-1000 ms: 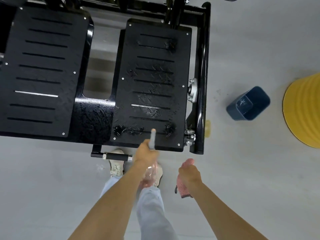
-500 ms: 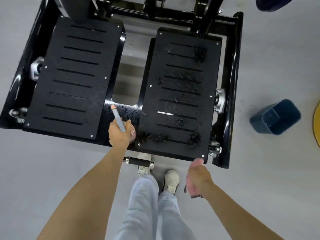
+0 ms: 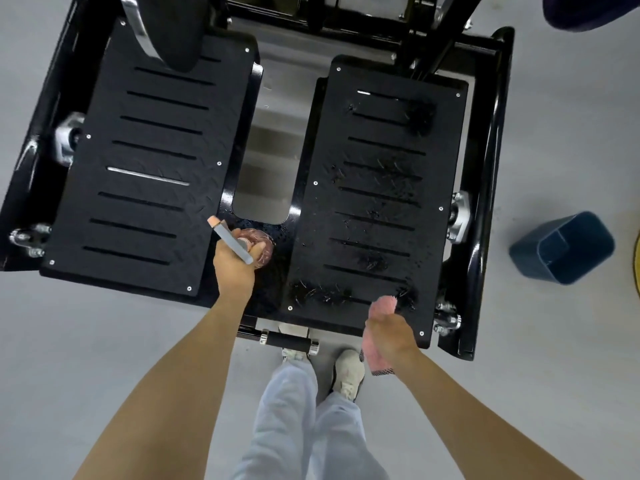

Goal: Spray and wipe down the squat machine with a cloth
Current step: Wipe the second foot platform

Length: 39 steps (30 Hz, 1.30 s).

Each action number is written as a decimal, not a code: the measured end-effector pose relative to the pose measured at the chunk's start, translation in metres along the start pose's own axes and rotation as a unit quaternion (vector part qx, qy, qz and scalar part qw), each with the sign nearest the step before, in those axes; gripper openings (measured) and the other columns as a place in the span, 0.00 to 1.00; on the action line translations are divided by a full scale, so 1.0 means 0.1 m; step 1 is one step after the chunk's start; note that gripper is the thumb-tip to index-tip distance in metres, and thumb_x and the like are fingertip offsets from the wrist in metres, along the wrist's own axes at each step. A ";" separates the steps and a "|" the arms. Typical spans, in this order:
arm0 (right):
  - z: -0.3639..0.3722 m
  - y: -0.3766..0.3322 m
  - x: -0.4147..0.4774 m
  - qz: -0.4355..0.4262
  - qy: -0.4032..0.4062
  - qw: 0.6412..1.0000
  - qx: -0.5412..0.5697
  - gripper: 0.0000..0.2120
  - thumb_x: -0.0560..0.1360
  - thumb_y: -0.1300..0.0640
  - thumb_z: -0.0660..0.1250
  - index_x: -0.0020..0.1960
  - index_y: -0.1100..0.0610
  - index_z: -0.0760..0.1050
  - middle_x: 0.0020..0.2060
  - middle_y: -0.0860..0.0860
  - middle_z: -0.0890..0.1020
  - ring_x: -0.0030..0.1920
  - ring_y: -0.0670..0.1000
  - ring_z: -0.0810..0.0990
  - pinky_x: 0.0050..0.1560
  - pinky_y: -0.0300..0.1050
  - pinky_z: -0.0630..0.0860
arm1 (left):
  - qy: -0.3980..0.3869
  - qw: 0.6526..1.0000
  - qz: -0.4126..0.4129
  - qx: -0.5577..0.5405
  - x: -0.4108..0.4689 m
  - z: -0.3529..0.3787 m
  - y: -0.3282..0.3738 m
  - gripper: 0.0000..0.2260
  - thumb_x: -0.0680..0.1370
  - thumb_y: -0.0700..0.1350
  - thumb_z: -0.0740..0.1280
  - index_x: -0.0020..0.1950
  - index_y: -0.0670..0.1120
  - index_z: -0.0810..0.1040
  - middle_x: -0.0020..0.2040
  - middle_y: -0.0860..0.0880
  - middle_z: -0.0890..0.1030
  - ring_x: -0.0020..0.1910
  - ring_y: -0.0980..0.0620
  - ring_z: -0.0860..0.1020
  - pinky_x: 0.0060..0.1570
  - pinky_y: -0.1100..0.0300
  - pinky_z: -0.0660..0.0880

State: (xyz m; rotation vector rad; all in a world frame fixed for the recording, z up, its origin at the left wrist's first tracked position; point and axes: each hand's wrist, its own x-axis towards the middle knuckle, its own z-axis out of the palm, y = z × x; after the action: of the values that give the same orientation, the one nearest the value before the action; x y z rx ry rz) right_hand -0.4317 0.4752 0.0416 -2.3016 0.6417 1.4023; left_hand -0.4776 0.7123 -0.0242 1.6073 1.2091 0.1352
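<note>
The black squat machine has two slotted footplates, the left one [image 3: 145, 174] dry and the right one [image 3: 377, 202] dotted with wet spray patches. My left hand [image 3: 233, 268] grips a clear pinkish spray bottle [image 3: 258, 249] with a grey nozzle [image 3: 228, 240], held over the bridge between the plates, nozzle pointing up-left toward the left plate. My right hand [image 3: 389, 332] grips a bunched pink cloth [image 3: 379, 308] above the near right corner of the right plate.
A dark blue bin [image 3: 561, 247] stands on the grey floor to the right of the machine. A short black handle [image 3: 287, 339] sticks out at the machine's near edge, just in front of my shoes [image 3: 348, 370]. A yellow object [image 3: 637, 265] shows at the right edge.
My left hand has swung the spray bottle from the right plate's near edge over to the middle bridge. My right hand with the cloth has risen toward the right plate's corner. The view shifted left.
</note>
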 end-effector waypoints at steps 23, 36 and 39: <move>-0.51 -0.62 -0.03 -0.066 0.067 0.955 0.282 0.34 0.74 0.65 0.65 0.76 0.50 0.56 0.63 0.57 0.75 0.60 0.56 0.75 0.60 0.50 0.73 | -0.404 0.857 -0.296 0.121 -0.58 1.15 0.83 0.40 0.69 0.72 0.63 0.68 0.41 0.73 0.65 0.45 0.76 0.63 0.45 0.75 0.61 0.58 0.68; -0.96 -1.42 -0.04 -0.103 0.074 0.947 0.296 0.17 0.73 0.65 0.66 0.61 0.59 0.76 0.53 0.55 0.82 0.52 0.54 0.81 0.55 0.52 0.79 | -0.296 0.948 -0.118 -0.014 -0.13 1.24 1.57 0.12 0.79 0.48 0.64 0.57 0.43 0.70 0.56 0.46 0.78 0.52 0.48 0.79 0.54 0.51 0.77; -1.07 -1.49 0.03 -0.095 0.060 0.948 0.296 0.16 0.75 0.64 0.64 0.62 0.58 0.75 0.53 0.56 0.81 0.53 0.56 0.80 0.53 0.53 0.80 | -0.269 0.957 -0.109 -0.020 -0.05 1.27 1.66 0.12 0.79 0.46 0.64 0.61 0.45 0.68 0.57 0.47 0.76 0.53 0.48 0.78 0.56 0.51 0.77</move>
State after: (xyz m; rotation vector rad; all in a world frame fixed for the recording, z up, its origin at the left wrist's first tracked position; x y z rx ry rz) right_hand -0.2695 0.5415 0.0971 -1.9063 0.7336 0.8350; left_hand -0.2984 0.6387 0.0533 1.3418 0.9341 -0.3941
